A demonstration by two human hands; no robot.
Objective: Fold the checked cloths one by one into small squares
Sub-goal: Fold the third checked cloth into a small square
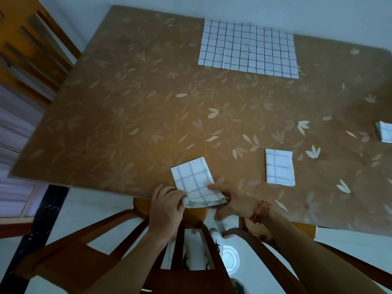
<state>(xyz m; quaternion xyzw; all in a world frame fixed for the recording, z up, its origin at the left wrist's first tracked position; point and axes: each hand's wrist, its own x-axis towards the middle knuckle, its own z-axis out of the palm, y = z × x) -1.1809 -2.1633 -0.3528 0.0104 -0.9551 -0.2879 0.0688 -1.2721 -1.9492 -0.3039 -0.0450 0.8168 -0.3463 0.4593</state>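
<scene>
Cloth in hand: a white cloth with a thin dark check, folded to a small rectangle (pixel 195 183), lies tilted at the near edge of the table, its near end hanging just past the edge and showing several stacked layers
Left hand: the left hand (pixel 167 205) has its fingers curled round the near-left corner of this cloth and grips it
Right hand: the right hand (pixel 233 203) pinches the near-right corner, one digit lying on top of the cloth and the others below it; a thin red thread bracelet (pixel 262 209) circles the wrist
Finished square: a small folded white checked square (pixel 279 167) lies flat on the table to the right of the hands, apart from them
Second folded piece: another folded white checked cloth (pixel 385 134) lies at the right border of the view, partly cut off
Open cloth: a large white checked cloth spread flat (pixel 248 48) lies at the far edge of the table, well apart from the hands, with crease lines across it
Table: a table with a brown leaf-patterned cover (pixel 127 124) bears all the cloths
Chairs: dark wooden chair backs (pixel 106 240) stand just below the near table edge, under the forearms
Left side: an orange-brown wooden panelled door (pixel 27 45) stands beside the table
</scene>
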